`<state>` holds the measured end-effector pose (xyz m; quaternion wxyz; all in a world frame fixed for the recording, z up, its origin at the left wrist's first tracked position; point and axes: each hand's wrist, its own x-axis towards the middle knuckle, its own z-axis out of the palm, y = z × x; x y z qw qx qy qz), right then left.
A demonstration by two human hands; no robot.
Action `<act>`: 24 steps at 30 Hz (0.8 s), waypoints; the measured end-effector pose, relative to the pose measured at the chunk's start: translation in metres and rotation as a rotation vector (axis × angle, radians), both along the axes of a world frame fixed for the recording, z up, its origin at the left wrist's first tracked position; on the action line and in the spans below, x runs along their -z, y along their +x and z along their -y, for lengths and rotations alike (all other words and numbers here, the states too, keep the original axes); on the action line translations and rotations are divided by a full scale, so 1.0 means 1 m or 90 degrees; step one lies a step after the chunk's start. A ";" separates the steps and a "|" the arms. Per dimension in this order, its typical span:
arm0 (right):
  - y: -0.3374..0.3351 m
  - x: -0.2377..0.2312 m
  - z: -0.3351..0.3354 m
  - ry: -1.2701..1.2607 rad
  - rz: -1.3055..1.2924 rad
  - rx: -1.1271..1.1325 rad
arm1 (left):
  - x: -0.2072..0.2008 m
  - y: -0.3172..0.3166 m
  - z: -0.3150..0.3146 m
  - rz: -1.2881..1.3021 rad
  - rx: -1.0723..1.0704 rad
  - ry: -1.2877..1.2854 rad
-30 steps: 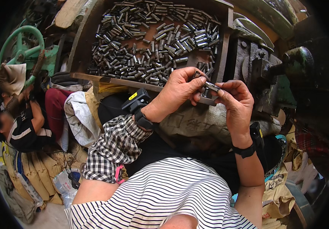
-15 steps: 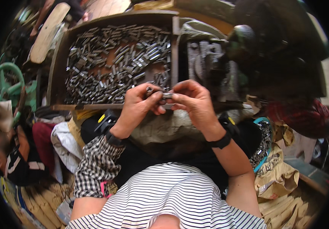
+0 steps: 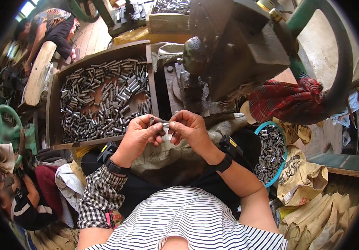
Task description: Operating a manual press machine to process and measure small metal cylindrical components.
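My left hand [image 3: 138,134] is closed, its thumb and fingers pinching small metal parts. One short metal tube [image 3: 151,121] stands up between its fingers with an open end showing. A shiny metal cylinder [image 3: 166,126] bridges the gap to my right hand [image 3: 191,131], whose thumb and fingertips pinch its other end. Both hands are beside the near right corner of a wooden tray [image 3: 153,83]. Loose short metal cylinders [image 3: 104,109] lie piled in that tray. Fingers partly cover the held parts, so their full shape is hidden.
A dark greasy machine [image 3: 238,54] stands ahead on the right, with a red plaid cloth [image 3: 283,100] beside it. A blue-rimmed basin [image 3: 285,160] of metal parts is at my right. One person [image 3: 50,29] bends at far left; another [image 3: 23,196] is at near left.
The whole view has swung toward the right, showing more of the machine and basin. Both hands still pinch the metal parts, now slightly to the right of the tray's near corner.
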<state>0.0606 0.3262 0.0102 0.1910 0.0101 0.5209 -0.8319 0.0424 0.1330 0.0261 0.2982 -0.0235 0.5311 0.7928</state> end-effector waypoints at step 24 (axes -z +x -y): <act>0.009 -0.162 -0.179 0.595 -0.489 0.655 | 0.050 -0.116 -0.041 -0.116 -0.111 -0.093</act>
